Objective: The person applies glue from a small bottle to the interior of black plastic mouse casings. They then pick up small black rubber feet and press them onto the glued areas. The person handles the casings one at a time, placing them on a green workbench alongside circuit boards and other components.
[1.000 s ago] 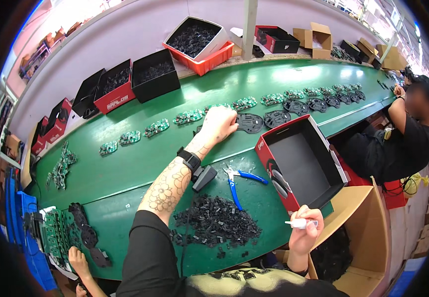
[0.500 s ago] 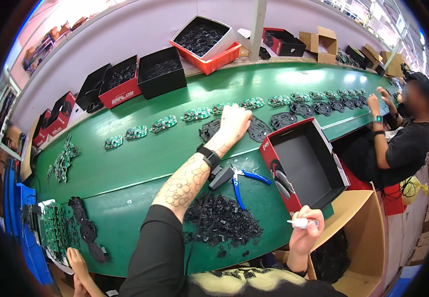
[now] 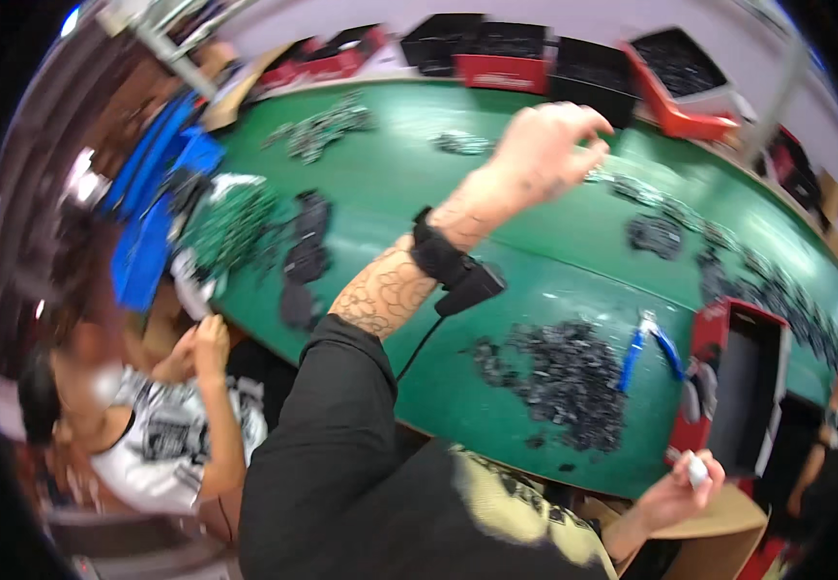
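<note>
My left hand (image 3: 546,153) is raised over the far half of the green table (image 3: 525,261), fingers apart, with nothing seen in it. Below it, partly hidden by the hand, runs a row of green circuit boards (image 3: 639,190). Black plastic shells (image 3: 655,237) lie on the nearer side of that row. A black strap with a block-shaped device (image 3: 472,288) and a cable is on my left wrist. Close to the front edge, my right hand (image 3: 672,495) is closed around a small white bottle (image 3: 697,472). Blue-handled cutting pliers (image 3: 633,358) rest beside a heap of small black parts (image 3: 573,382).
A red and black box (image 3: 743,387) stands at the right above an open carton (image 3: 719,517). Boxes of black parts (image 3: 504,70) line the back. Stacked green boards (image 3: 235,222) are at the left, where a person (image 3: 162,435) sits. Another person's arm (image 3: 810,459) shows at far right.
The view has swung left, showing more of the person there. My left hand has lifted away from the boards and shells and its fingers have opened. The white bottle stays in my right hand.
</note>
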The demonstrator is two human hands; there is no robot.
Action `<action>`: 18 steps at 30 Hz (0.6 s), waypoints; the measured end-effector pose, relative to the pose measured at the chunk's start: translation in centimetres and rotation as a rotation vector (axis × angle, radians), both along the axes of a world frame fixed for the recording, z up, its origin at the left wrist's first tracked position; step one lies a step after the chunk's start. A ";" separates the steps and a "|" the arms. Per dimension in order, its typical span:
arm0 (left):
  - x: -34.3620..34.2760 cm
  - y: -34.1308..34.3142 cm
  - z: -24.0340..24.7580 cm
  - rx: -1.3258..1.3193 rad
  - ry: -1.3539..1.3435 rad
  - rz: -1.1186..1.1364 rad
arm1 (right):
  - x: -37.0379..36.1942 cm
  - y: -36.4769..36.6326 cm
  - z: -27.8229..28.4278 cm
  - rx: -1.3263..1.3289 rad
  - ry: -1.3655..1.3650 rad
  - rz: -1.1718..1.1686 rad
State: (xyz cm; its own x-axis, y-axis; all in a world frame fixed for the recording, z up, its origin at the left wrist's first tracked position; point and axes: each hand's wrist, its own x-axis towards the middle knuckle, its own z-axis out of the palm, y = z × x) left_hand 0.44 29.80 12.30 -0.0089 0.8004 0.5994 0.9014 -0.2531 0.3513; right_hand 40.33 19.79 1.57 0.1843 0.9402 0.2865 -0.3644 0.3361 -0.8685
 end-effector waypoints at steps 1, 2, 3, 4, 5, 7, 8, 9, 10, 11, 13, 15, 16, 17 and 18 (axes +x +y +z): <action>-2.7 -3.5 1.8 -0.081 -0.047 0.134 | -0.2 -0.2 0.0 -0.023 0.009 -0.033; -6.5 -7.3 2.4 -0.149 -0.015 0.277 | 0.2 -0.1 -0.8 -0.001 0.014 0.063; -10.7 -11.6 2.0 -0.218 0.004 0.410 | 0.7 -0.1 -1.3 0.024 0.009 0.148; -14.9 -16.2 1.6 -0.343 0.109 0.493 | 0.2 -0.3 -1.2 0.009 0.026 0.194; -20.9 -20.5 -1.2 -0.441 0.200 0.501 | -0.2 -0.4 -1.0 -0.001 0.034 0.212; -26.5 -25.7 -5.3 -0.551 0.005 0.694 | -1.5 -0.4 -0.6 -0.020 0.048 0.221; -28.7 -27.6 -8.0 -0.499 0.037 0.723 | -2.1 -0.4 -0.5 -0.021 0.084 0.234; -30.2 -28.5 -10.3 -0.443 0.068 0.748 | -2.8 -0.3 -0.4 -0.019 0.121 0.243; -30.7 -28.9 -11.6 -0.447 -0.007 0.771 | -3.4 -0.3 -0.2 -0.015 0.153 0.249; -30.9 -29.0 -12.5 -0.454 -0.084 0.792 | -3.9 -0.3 0.0 -0.002 0.167 0.287; -30.6 -28.3 -12.9 -0.401 -0.228 0.757 | -4.6 -0.2 0.4 0.014 0.183 0.373; -29.7 -27.5 -12.2 -0.328 -0.310 0.684 | -5.7 -0.6 0.6 0.012 0.187 0.364; -29.4 -27.3 -12.1 -0.266 -0.283 0.677 | -6.4 -1.0 0.9 0.015 0.188 0.364; -29.2 -27.3 -11.9 -0.235 -0.199 0.711 | -7.0 -1.3 1.2 0.017 0.190 0.366; -29.2 -27.8 -11.7 -0.223 -0.242 0.693 | -7.6 -1.6 1.6 0.011 0.195 0.369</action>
